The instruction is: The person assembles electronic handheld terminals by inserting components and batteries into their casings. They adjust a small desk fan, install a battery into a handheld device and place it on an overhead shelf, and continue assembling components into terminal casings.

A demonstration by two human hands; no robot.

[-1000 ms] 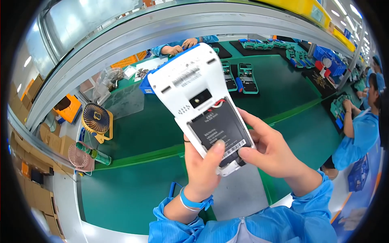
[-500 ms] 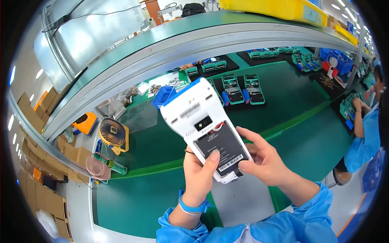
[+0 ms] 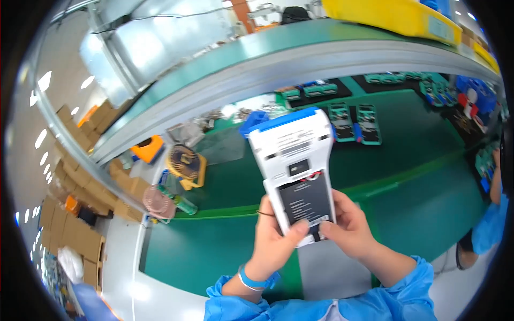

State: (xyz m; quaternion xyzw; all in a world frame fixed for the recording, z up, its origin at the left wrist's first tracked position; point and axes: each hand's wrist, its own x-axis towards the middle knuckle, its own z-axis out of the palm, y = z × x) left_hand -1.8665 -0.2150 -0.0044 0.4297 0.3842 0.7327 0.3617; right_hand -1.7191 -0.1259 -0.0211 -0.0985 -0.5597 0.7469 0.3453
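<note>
White handheld unit (image 3: 293,148) held above green table (image 3: 214,257), R of yellow fan (image 3: 183,162), back toward wearer. L hand (image 3: 276,238) + R hand (image 3: 350,227) both gripping its lower sides, thumbs nr bottom of black battery (image 3: 305,199). Handling, my view: keep thumb pressure even, grip sides firmly, don't snag red wires (image 3: 317,175) at battery top.
</note>
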